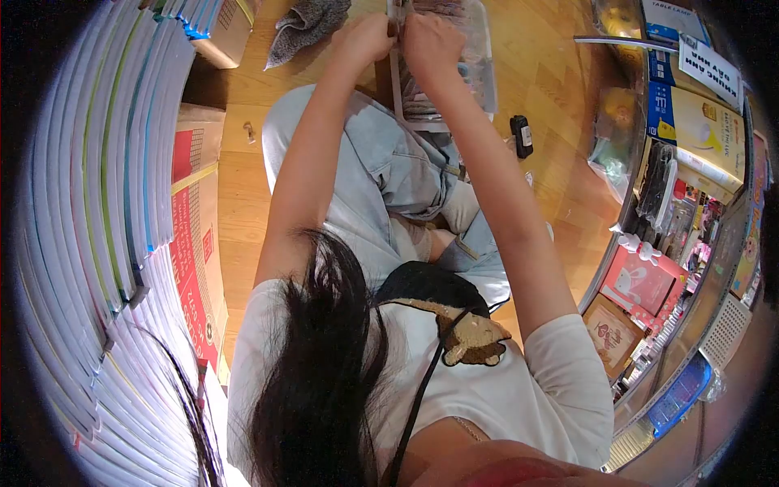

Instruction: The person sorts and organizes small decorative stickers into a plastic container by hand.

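Both arms stretch forward to a clear plastic container [492,81] on the floor, which holds rows of thin, flat, colourful packets [422,107]. My left hand [363,37] is closed just left of the container's left side, fingertips turned toward a small dark spot at its edge. My right hand [434,47] is closed over the container's left part, above the packets. The two hands are close together but apart. What either one pinches is hidden by the fingers and too small to make out.
A grey cloth [304,28] lies left of the container, and a small black object with a white label [522,136] lies right. Stacked books [97,162] and a red-and-brown carton [195,235] stand on the left. Shelves of boxed goods [706,130] line the right. My crossed legs [324,138] are in front.
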The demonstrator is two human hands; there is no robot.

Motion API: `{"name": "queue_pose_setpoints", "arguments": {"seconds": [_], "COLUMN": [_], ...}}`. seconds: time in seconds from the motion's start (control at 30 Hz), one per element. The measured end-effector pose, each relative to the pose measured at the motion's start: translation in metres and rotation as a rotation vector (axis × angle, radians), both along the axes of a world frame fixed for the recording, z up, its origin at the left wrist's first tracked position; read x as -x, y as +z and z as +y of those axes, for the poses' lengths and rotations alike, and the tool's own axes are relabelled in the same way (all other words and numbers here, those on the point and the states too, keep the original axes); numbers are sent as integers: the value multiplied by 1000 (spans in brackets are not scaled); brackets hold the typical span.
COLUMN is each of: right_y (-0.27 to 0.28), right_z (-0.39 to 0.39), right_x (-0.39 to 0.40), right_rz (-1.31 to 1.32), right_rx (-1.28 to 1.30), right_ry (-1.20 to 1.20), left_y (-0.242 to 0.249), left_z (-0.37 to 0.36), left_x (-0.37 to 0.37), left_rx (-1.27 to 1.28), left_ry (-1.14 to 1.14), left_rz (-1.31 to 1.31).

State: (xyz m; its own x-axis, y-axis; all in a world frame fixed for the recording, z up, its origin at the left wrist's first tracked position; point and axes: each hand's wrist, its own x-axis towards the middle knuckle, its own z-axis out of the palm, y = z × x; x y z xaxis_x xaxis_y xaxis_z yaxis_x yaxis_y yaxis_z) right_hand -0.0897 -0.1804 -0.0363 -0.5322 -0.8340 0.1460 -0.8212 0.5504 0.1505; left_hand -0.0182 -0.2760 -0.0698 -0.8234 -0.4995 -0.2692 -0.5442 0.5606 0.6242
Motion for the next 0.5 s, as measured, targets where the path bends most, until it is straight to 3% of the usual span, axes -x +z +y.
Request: {"name": "queue_pose_setpoints", "arguments": {"seconds": [0.17, 0.33, 0.5], "right_y": [2, 22, 26], "right_z": [5, 8, 7], "right_x": [-4, -16, -7], "right_rz": [18, -61, 42], "right_rx": [28, 94, 32], "right_ry": [-9, -94, 26], "left_y": [-27, -13, -14], "left_z": [-4, -6, -5], "left_x": [6, 0, 2], "left_rx": [17, -47, 23], "left_ry": [-5, -10, 21], "left_rz": [92, 68, 91]}}
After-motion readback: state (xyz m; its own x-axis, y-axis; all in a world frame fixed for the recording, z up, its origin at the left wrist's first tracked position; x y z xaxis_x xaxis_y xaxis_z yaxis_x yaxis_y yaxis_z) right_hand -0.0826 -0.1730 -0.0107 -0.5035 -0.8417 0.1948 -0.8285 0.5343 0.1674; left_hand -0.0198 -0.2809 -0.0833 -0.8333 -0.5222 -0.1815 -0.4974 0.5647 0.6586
